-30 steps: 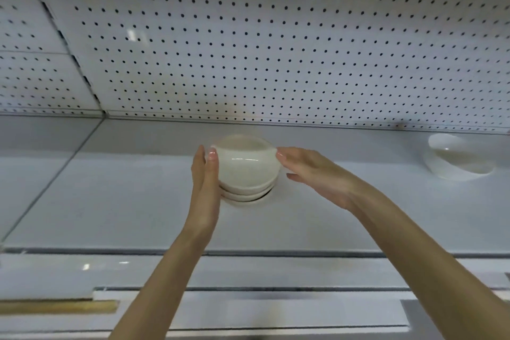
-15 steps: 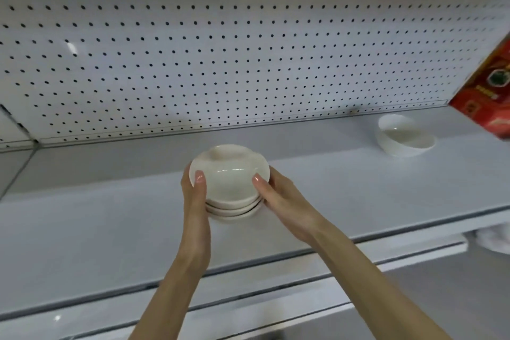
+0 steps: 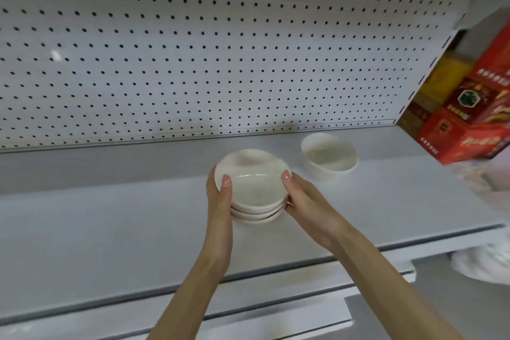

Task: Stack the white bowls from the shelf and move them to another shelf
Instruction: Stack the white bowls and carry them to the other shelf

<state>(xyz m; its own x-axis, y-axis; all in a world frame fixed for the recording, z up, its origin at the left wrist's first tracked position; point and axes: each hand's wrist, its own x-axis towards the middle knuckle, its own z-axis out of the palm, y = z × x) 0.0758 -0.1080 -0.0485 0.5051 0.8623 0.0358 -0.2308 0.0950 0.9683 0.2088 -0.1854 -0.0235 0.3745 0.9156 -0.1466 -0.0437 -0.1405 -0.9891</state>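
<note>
I'm now clamping the bowl stack [image 3: 252, 185] from both sides, left hand [image 3: 219, 201] and right hand [image 3: 306, 204] curling round its rims; the right was only reaching before. The stack is sitting on the shelf [image 3: 110, 215], with the lone bowl [image 3: 328, 156] waiting far-right, so I'm judging it the next pickup.

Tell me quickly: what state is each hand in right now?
Left hand: closed on the bowl stack, holding its left side, thumb on the top rim.
Right hand: closed on the same stack, holding its right side.

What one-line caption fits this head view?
Left hand and right hand hold a stack of white bowls at the shelf; one lone bowl stands apart to the right.
</note>
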